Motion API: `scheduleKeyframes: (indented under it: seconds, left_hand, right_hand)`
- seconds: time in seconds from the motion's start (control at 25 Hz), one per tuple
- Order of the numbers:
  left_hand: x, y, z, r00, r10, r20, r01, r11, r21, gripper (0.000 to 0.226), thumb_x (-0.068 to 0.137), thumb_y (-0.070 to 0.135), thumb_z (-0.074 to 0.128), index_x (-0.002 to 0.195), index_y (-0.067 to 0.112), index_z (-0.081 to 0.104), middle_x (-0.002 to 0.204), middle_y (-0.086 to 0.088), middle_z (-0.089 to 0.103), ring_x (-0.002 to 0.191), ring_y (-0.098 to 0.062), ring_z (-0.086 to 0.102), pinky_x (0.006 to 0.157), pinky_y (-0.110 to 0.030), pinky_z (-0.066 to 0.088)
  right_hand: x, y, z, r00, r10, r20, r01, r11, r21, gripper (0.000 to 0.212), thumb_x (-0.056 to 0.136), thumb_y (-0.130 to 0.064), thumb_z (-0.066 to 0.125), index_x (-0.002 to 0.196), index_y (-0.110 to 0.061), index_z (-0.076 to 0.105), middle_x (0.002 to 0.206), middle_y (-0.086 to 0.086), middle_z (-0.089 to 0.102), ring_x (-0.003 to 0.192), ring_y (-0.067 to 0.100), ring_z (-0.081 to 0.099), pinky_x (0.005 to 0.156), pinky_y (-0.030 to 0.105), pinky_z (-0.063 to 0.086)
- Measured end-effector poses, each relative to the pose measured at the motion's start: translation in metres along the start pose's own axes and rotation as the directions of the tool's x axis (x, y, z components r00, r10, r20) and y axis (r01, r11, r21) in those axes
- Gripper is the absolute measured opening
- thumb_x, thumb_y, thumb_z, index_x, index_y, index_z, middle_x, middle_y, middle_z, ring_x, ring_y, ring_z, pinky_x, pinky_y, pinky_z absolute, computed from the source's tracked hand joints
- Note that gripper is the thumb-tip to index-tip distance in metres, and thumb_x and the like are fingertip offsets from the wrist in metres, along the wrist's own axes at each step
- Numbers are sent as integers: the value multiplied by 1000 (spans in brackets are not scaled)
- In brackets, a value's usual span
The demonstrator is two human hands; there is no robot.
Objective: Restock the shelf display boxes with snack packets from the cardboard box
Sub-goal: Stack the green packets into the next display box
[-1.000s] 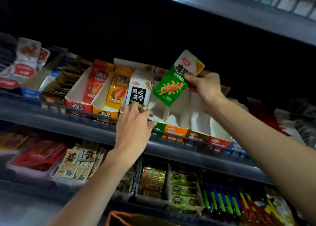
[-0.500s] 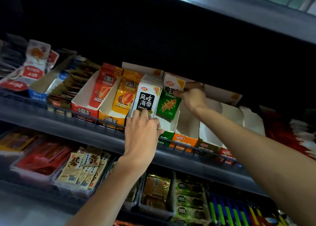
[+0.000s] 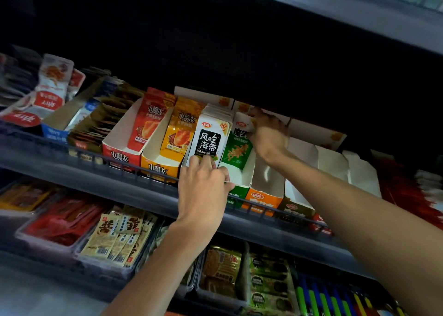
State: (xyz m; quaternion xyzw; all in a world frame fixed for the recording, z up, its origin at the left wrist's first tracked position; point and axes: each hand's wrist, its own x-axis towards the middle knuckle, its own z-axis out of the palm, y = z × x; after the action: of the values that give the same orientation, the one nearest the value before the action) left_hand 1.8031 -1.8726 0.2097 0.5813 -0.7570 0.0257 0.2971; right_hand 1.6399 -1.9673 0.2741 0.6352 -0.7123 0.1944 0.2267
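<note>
On the middle shelf (image 3: 134,191), the right hand (image 3: 268,136) pinches the top of a green packet (image 3: 237,151) with curled fingers. The packet stands almost upright at the front of the green box (image 3: 241,178), just beside the white packets (image 3: 208,141). The left hand (image 3: 203,186) is down low. Its bent fingers touch the bottom of the white packets and its thumb is against the green box. I cannot tell if it grips anything or only pushes.

To do this step well, the packet should go all the way down until it sits on the box floor. Its picture side should face out, like the packets next door. The right hand should let go only when the packet does not tip forward. The left hand can help by holding the white packets away, so the green one does not catch on them. The orange box (image 3: 263,199) looks bare inside, so I think more filling is needed.

One second ago the green packet was tilted, up in the air above the boxes. Half a second ago it was going into the box. Now it is lower and straighter. The left hand has stayed by the white packets.
</note>
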Motion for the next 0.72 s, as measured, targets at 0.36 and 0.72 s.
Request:
scheduleKeyframes:
  seconds: [0.36,0.72]
  left_hand:
    - [0,0,-1,1000,-6,0,6,1000,-24,30,90,50,58,113,34,67,117,5,57,110,-18,41,93,-33,37]
    - [-2,1,0,1000,9,-9,-9,1000,-16,27,90,47,60,113,34,67,116,4,57,110,-19,42,92,-34,37]
  right_hand:
    - [3,-3,6,1000,1,2,-1,999,-54,57,84,-9,68,135,-19,48,133,15,52,105,34,62,77,38,51]
    - [-19,-1,7,988,-133,81,140,987,-81,26,91,-21,64,116,-25,70,115,8,67,110,30,57,87,38,48]
